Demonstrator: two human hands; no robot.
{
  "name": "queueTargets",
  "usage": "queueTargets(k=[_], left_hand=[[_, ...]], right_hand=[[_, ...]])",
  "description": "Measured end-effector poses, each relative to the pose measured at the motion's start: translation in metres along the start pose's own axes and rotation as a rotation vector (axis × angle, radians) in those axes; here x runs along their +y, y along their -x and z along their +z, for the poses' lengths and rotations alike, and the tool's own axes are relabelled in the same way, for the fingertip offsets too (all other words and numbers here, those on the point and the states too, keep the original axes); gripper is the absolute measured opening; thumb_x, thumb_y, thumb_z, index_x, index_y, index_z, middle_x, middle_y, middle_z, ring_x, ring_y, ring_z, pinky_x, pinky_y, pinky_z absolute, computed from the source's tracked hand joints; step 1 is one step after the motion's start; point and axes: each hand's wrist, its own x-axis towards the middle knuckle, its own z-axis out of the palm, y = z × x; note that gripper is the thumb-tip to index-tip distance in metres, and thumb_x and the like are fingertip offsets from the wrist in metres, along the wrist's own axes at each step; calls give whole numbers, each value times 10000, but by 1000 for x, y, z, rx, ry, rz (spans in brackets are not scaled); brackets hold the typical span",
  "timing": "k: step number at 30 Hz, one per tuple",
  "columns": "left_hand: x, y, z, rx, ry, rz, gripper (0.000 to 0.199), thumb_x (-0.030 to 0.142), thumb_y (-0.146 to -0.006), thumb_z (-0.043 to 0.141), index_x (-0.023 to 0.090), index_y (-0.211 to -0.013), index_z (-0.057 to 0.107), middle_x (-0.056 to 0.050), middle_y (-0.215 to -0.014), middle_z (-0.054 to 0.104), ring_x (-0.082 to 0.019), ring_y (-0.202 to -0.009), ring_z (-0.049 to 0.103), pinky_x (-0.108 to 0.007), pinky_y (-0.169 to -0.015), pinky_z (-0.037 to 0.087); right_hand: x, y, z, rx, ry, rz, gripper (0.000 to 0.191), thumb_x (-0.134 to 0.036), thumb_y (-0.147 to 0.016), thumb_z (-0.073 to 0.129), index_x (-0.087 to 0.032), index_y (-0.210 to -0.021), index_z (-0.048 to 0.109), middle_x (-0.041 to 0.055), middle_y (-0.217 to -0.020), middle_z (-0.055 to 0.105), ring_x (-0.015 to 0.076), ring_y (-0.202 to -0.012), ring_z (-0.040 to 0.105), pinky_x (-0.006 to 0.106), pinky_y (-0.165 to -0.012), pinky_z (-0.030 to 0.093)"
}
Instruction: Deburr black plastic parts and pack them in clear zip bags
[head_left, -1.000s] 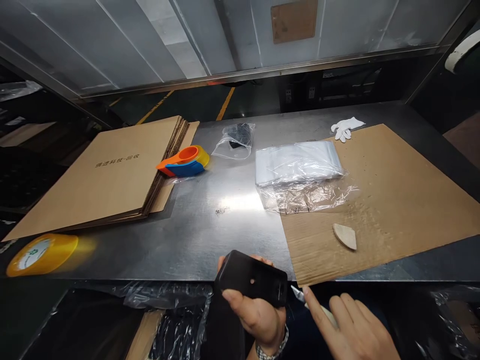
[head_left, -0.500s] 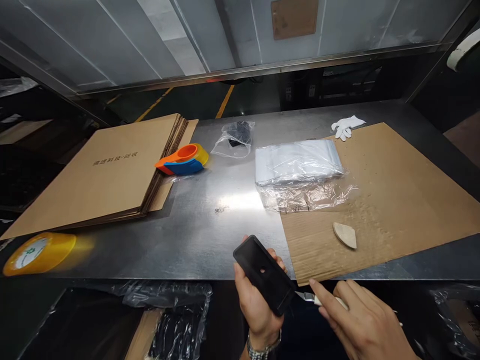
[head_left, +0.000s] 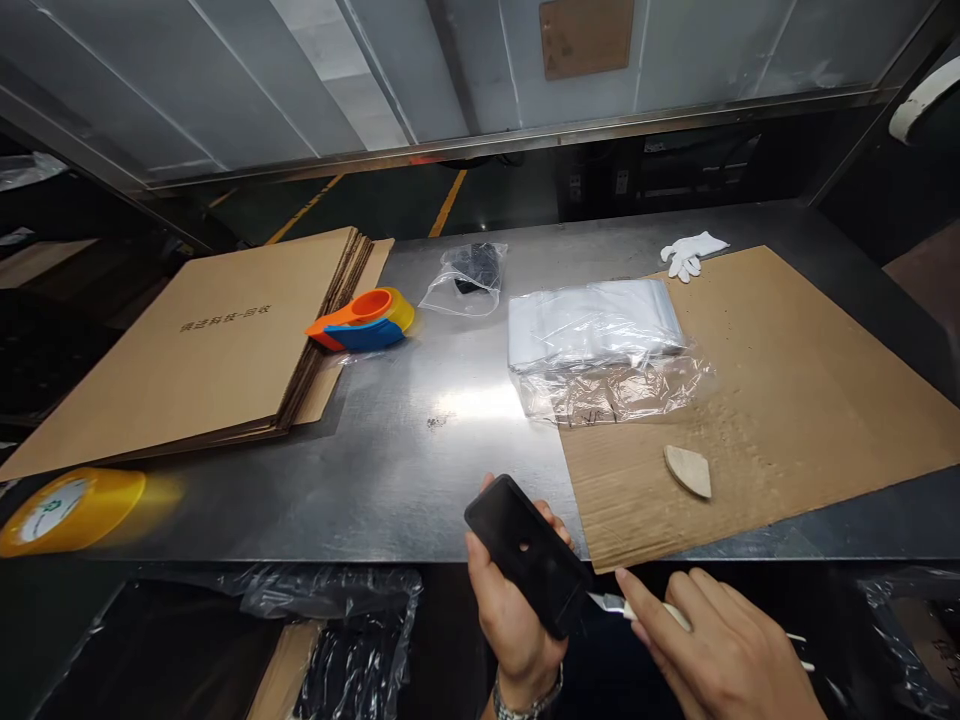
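Note:
A black rectangular plastic part (head_left: 529, 555) with a small hole in its middle lies tilted in my left hand (head_left: 506, 620), whose fingers wrap round it. My right hand (head_left: 720, 640) grips a knife (head_left: 619, 605) with a white handle and a short metal blade. The blade's tip is at the lower right edge of the black part; whether it touches cannot be made out. Both hands are just in front of the table's edge. Beyond them, a beige wedge-shaped piece (head_left: 688, 472) rests on the cardboard sheet (head_left: 795, 400).
Clear plastic bags (head_left: 596, 325) lie stacked mid-table, with a white glove (head_left: 691, 255) behind. A bagged black item (head_left: 476, 270), an orange-and-blue tape dispenser (head_left: 360, 322), flat cartons (head_left: 217, 345) and a yellow tape roll (head_left: 75, 510) are leftward. A plastic-lined box (head_left: 345, 640) stands below the table edge.
The knife and my right hand have shifted slightly down and left along the black part's lower edge. My left hand keeps its hold. The whole view has drifted a little.

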Motion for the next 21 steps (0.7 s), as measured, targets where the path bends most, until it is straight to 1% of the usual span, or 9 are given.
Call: queueTargets(k=[4, 7, 14, 16, 19, 21], left_hand=[[-1, 1, -3, -6, 9, 12, 466, 476, -874, 346, 305, -1304, 399, -50, -723, 596, -167, -588, 562, -259, -525, 475], [-2, 1, -2, 1, 5, 10, 464, 486, -874, 341, 319, -1304, 397, -49, -725, 600, -165, -600, 563, -258, -543, 478], [-3, -1, -3, -11, -12, 5, 460, 476, -881, 344, 330, -1316, 378, -52, -732, 601, -162, -596, 562, -259, -541, 479], [-1, -1, -4, -12, -25, -31, 466, 493, -876, 345, 332, -1312, 384, -48, -733, 596, -160, -589, 556, -257, -531, 473], [1, -2, -4, -9, -56, -77, 488, 502, -870, 355, 319, -1322, 375, -42, -726, 581, -159, -572, 546, -254, -504, 464], [1, -3, -3, -15, -73, -100, 496, 496, -869, 363, 309, -1328, 370, -40, -724, 575, -155, -555, 538, -246, -481, 454]], right_hand=[[0, 0, 0, -14, 0, -3, 321, -223, -913, 413, -175, -1197, 555, 10, -634, 504, 136, -554, 505, 257, -497, 373], [0, 0, 0, 0, 40, 1, 320, -229, -923, 390, -187, -1187, 565, 8, -622, 502, 135, -543, 498, 262, -496, 363], [1, -1, 2, 14, 76, -5, 331, -215, -929, 354, -177, -1181, 565, 12, -614, 506, 142, -530, 498, 273, -496, 354], [3, -3, 2, 36, 30, -11, 328, -212, -936, 343, -162, -1176, 561, 9, -606, 508, 139, -525, 501, 268, -494, 353], [5, -5, 1, 60, -112, 16, 320, -205, -954, 311, -131, -1147, 555, -2, -597, 518, 122, -519, 508, 247, -487, 345], [6, -5, 1, 52, -188, 53, 297, -205, -962, 300, -139, -1073, 568, -14, -585, 521, 109, -507, 511, 236, -482, 332]])
